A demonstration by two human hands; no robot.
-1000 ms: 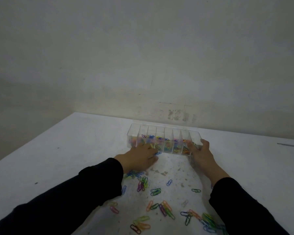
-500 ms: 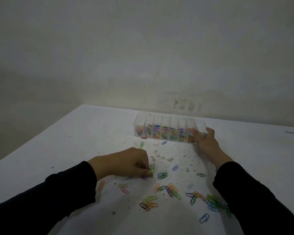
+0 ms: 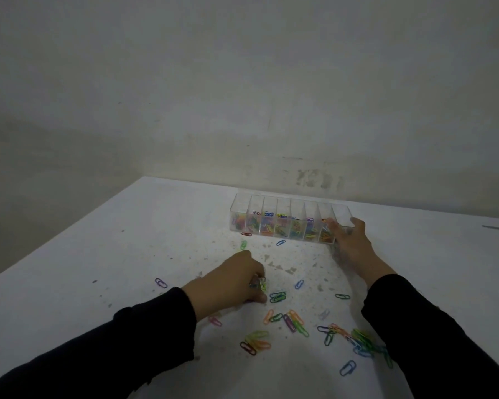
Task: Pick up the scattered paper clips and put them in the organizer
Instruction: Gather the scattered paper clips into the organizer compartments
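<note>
- The left hand (image 3: 231, 280) is curling its fingers around a small bunch of paper clips (image 3: 260, 284), yellow-green ones showing at the fingertips, just above the white worktop (image 3: 121, 254)
- The right hand (image 3: 349, 243) is gripping the right end of the clear organizer (image 3: 288, 210), thumb lying on the near wall and fingers wrapping the end corner
- The organizer is sitting near the worktop's far edge, close to the wall (image 3: 242, 96), its long side facing the person; most compartments are holding mixed coloured clips, while the rightmost one is looking nearly bare
- Loose clips are lying between the two dark sleeves: a blue-green cluster (image 3: 277, 296) just right of the left hand, an orange, purple and green group (image 3: 291, 321) nearer the person, and a dense pile (image 3: 357, 339) touching the right sleeve (image 3: 432, 341)
- Single strays are sitting apart: a purple clip (image 3: 161, 282) left of the left hand, a blue clip (image 3: 347, 368) near the bottom, a red clip (image 3: 246, 234) just beside the organizer's front wall, and a blue one (image 3: 280, 242) a little further out
- The worktop's left edge is running diagonally away from the person, with a broad bare stretch between it and the left sleeve (image 3: 98, 349)
- Bare surface is also spreading out to the right of the organizer
</note>
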